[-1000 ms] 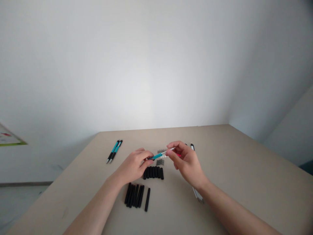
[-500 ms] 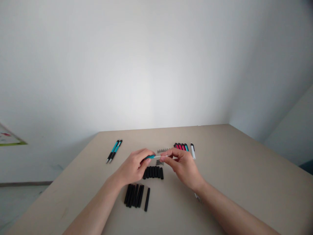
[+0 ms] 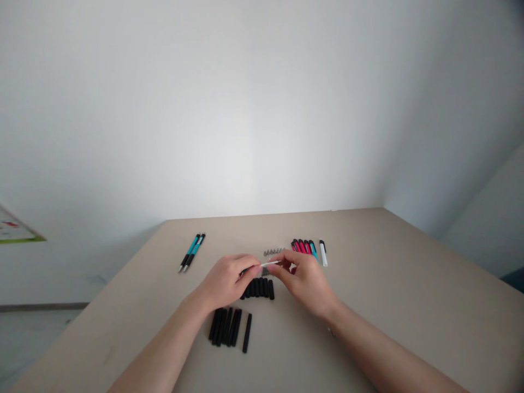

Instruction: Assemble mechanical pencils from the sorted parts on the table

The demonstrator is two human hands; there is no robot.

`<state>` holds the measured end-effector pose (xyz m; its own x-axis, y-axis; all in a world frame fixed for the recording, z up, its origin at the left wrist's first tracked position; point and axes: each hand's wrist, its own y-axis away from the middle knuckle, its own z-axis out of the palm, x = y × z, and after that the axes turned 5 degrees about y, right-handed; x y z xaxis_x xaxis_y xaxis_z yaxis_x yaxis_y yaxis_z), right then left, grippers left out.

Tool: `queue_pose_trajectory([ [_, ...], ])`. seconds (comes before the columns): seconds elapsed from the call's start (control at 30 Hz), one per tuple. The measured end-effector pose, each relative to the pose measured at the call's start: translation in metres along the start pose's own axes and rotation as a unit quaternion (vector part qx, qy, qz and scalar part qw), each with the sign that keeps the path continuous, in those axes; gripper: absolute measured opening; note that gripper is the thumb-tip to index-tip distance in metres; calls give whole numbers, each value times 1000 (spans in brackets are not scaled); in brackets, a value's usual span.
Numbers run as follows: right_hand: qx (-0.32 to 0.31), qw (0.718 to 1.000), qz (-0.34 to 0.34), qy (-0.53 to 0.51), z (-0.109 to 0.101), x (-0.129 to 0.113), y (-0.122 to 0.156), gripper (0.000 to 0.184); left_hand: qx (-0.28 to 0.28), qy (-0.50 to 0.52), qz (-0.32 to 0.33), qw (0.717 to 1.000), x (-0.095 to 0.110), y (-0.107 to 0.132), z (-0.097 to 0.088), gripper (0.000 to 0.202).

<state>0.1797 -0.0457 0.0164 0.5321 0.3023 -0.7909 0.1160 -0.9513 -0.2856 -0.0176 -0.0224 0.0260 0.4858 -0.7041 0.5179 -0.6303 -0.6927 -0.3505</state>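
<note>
Above the middle of the table my left hand (image 3: 229, 278) is closed around a blue pen barrel (image 3: 244, 270), mostly hidden by the fingers. A thin white pen refill (image 3: 269, 263) runs from the left fingertips to my right hand (image 3: 302, 279). The right thumb and fingers pinch its other end. How far the refill sits in the barrel is hidden by the left fingers. Just under the hands lie a row of short black grips (image 3: 262, 287) and a partly covered group of small metal parts (image 3: 266, 271).
Several long black tubes (image 3: 223, 327) lie at front left, one (image 3: 247, 333) apart. Two blue-black pens (image 3: 192, 252) lie at left. Springs (image 3: 273, 252), pink and blue barrels (image 3: 303, 247) and a white barrel (image 3: 323, 253) are toward the back. Small parts (image 3: 331, 332) peek out by my right forearm.
The left fingers have closed over the blue barrel, which showed more before. The refill has tilted slightly, its right end higher. Both hands stay in nearly the same place.
</note>
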Motion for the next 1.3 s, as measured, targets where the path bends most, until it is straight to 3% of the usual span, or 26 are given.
queue_pose_trajectory([
  [0.13, -14, 989, 6, 149, -2, 11, -4, 16, 20, -15, -20, 1000, -4, 0, 0, 30],
  [0.37, -71, 968, -22, 239, -2, 13, -6, 25, 14, -29, -37, 999, -5, -1, -2, 29],
  [0.83, -100, 956, 8, 274, -4, 15, -7, 13, -4, -37, -34, 999, -6, -1, -2, 32],
  [1.07, -13, 977, -20, 212, -5, 13, -9, 14, -27, -52, -51, 997, -8, 0, -4, 30],
  [1.3, -9, 980, -50, 193, -4, 12, -7, 12, -39, -61, -58, 996, -6, -1, -6, 31],
])
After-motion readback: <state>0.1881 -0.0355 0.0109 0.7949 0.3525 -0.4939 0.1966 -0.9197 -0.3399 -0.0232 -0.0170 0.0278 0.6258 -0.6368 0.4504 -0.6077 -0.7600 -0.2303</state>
